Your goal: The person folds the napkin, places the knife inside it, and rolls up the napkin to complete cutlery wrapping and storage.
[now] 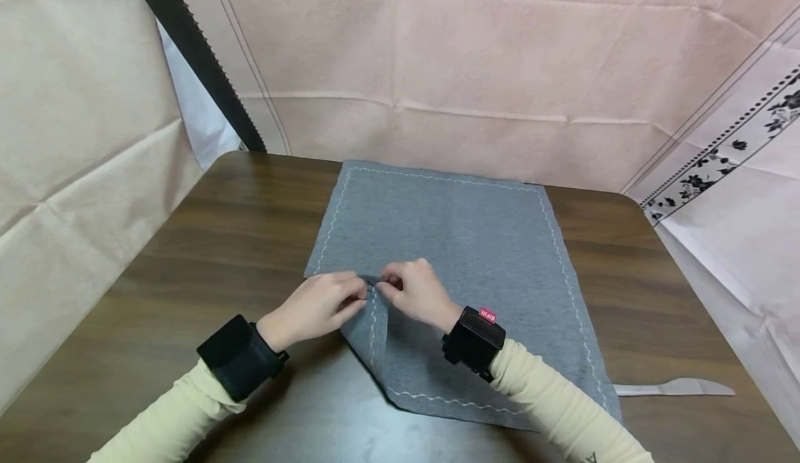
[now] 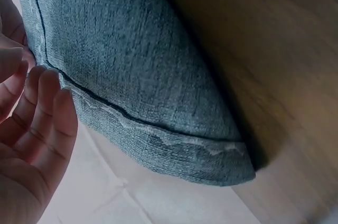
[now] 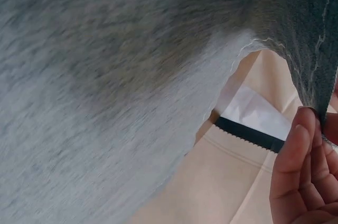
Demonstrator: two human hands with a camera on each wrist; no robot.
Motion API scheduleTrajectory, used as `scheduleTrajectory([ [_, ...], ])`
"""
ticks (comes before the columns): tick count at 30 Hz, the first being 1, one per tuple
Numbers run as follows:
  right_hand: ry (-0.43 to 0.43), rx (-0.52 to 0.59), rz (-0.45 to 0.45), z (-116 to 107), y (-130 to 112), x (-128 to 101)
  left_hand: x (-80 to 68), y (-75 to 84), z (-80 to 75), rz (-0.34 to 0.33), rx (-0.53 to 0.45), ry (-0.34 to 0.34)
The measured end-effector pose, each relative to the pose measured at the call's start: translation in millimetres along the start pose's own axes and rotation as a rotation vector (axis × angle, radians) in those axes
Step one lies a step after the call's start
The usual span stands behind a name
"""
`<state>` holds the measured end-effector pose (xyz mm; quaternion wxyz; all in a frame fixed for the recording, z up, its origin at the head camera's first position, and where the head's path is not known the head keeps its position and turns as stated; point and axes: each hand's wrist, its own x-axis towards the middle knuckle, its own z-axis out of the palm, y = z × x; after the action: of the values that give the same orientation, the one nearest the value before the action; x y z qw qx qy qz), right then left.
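Cloth (image 1: 462, 241) fills most of what I see from the head view: a grey piece with white zigzag stitching lies flat across the middle of the dark wooden surface (image 1: 187, 255), its near left corner folded inward. My left hand (image 1: 315, 307) and right hand (image 1: 415, 293) meet at that folded edge, each pinching the fabric, fingertips almost touching. Both wrists carry black bands over pale yellow sleeves. A white plastic knife (image 1: 675, 387) lies near the right edge of the surface, just beside the cloth. Pinkish paper sheets hang behind and to the sides. From the left wrist view I see the cloth (image 2: 142, 71) doubled over along its stitched hem, with my left fingers (image 2: 39, 113) curled against its edge. From the right wrist view the cloth (image 3: 105, 92) is blurred and close, and my right fingers (image 3: 301, 160) clamp a lifted stitched edge.
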<state>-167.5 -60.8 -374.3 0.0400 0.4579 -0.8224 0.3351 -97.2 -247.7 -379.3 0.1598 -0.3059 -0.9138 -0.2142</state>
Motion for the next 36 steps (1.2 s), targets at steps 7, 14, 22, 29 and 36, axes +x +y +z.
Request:
scheduleTrajectory([
  [7,0.028,-0.003,0.03,-7,8,-4,7.2,-1.3,9.9,0.015,0.061,-0.026],
  [14,0.043,-0.016,0.046,-14,18,-9,14.5,-1.5,17.6,0.012,0.085,-0.072],
  [22,0.075,-0.025,0.059,-29,27,-12,22.4,2.8,27.4,0.05,0.178,-0.176],
  [29,0.111,-0.062,0.114,-43,38,-13,24.4,7.5,37.8,0.06,0.214,-0.275],
  [36,0.148,-0.099,0.139,-55,51,-14,22.8,10.7,43.0,0.038,0.207,-0.332],
])
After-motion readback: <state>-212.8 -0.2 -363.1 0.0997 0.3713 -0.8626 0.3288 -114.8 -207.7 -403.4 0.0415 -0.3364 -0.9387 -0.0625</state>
